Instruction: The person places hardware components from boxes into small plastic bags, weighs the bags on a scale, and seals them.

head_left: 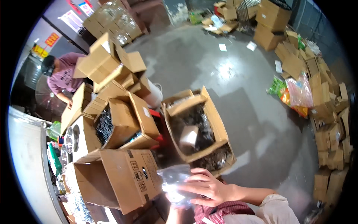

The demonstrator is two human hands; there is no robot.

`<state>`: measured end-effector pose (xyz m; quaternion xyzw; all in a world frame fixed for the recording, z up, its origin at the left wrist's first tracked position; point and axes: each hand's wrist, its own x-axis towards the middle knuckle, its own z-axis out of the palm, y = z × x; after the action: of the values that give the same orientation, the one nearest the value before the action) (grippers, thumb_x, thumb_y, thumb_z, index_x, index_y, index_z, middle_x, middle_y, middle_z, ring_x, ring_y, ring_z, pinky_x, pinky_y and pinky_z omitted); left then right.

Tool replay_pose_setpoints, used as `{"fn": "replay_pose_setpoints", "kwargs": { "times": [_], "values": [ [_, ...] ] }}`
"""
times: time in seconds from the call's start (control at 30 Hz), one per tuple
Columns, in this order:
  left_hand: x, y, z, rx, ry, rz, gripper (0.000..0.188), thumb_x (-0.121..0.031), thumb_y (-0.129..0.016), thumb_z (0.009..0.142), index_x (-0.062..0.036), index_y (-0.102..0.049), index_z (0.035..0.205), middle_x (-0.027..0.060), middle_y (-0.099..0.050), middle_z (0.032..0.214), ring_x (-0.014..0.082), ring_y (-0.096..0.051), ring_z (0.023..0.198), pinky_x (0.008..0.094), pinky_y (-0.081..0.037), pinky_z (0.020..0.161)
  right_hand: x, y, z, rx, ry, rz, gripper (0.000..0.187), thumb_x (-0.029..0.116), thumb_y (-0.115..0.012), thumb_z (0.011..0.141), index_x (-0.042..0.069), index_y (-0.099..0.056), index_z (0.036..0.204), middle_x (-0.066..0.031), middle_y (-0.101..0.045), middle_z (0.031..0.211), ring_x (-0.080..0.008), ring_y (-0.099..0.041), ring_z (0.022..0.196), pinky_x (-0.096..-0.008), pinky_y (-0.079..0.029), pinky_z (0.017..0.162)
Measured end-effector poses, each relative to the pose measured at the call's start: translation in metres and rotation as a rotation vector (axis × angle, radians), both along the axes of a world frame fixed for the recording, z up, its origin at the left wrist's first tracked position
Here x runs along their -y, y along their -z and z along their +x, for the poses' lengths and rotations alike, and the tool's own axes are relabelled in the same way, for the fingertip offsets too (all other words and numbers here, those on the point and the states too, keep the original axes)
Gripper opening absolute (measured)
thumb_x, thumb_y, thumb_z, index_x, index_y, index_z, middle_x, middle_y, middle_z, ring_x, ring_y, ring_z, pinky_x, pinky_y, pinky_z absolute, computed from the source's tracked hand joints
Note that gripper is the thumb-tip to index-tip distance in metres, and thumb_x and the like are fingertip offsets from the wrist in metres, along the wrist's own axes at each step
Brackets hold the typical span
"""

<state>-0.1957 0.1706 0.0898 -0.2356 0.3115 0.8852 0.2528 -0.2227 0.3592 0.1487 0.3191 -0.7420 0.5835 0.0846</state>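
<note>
At lower centre, the right hand is clamped on a clear plastic bag, apparently steadying it. The left hand sits beneath, presumably supporting; its grip cannot be told.

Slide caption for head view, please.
Right hand grasps a clear plastic item, left hand against it, near open cardboard boxes.

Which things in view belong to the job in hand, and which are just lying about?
In hand:
- clear plastic item, at the right hand
- likely, by nearness: printed carton, open carton

Apparently lying about:
- white sheet
- pinkish plastic bag
- cardboard pile
</note>
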Motion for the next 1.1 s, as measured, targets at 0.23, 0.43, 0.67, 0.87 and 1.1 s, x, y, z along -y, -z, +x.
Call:
{"fn": "replay_pose_setpoints", "kwargs": {
  "times": [0.23,0.43,0.67,0.87,1.1],
  "values": [
    [0.015,0.003,0.04,0.164,-0.001,-0.077,0.06,-0.028,-0.064,0.072,-0.0072,-0.054,0.128,0.0141,-0.062,0.118,0.0346,-0.062,0.104,0.049,-0.054,0.086,0.02,0.017,0.039,0.229,-0.262,-0.295,0.055,-0.003,-0.058,0.071,0.007,-0.064,0.124,-0.0106,-0.063,0.112,-0.024,-0.054,0.116,-0.0586,-0.015,0.116],
    [0.031,0.018,0.087,0.298,-0.016,-0.11,0.058,-0.027,-0.062,0.074,-0.0073,-0.054,0.128,0.0139,-0.062,0.119,0.0342,-0.062,0.105,0.0488,-0.053,0.087,0.01,0.05,0.02,1.059,-0.909,-0.961,0.028,0.013,-0.066,0.084,-0.003,-0.07,0.107,-0.0147,-0.074,0.09,-0.0249,-0.067,0.097,-0.0472,-0.031,0.111],
    [0.051,0.064,0.125,0.446,-0.051,-0.157,0.056,-0.027,-0.06,0.077,-0.0074,-0.054,0.129,0.0136,-0.061,0.12,0.0339,-0.061,0.106,0.0485,-0.051,0.088,0.0,0.411,0.018,1.181,0.153,1.024,0.036,0.022,-0.059,0.083,0.009,-0.065,0.115,-0.0183,-0.067,0.11,-0.0304,-0.065,0.103,-0.0442,-0.051,0.089],
    [0.048,0.144,0.123,0.557,-0.007,-0.132,0.054,-0.026,-0.058,0.079,-0.0075,-0.054,0.129,0.0134,-0.06,0.121,0.0335,-0.06,0.108,0.0482,-0.05,0.09,-0.028,0.606,0.047,1.098,0.3,1.347,0.044,0.021,-0.056,0.082,0.005,-0.059,0.123,-0.0228,-0.063,0.116,-0.038,-0.061,0.106,-0.0507,-0.05,0.09],
    [0.058,0.181,0.116,0.565,-0.003,-0.101,0.052,-0.026,-0.055,0.081,-0.0076,-0.054,0.13,0.0131,-0.06,0.122,0.0332,-0.059,0.109,0.0479,-0.049,0.091,-0.035,0.633,0.031,1.245,0.341,1.25,0.048,0.018,-0.055,0.082,-0.001,-0.055,0.126,-0.0256,-0.058,0.123,-0.0404,-0.056,0.114,-0.0501,-0.047,0.095]
  ]
}}
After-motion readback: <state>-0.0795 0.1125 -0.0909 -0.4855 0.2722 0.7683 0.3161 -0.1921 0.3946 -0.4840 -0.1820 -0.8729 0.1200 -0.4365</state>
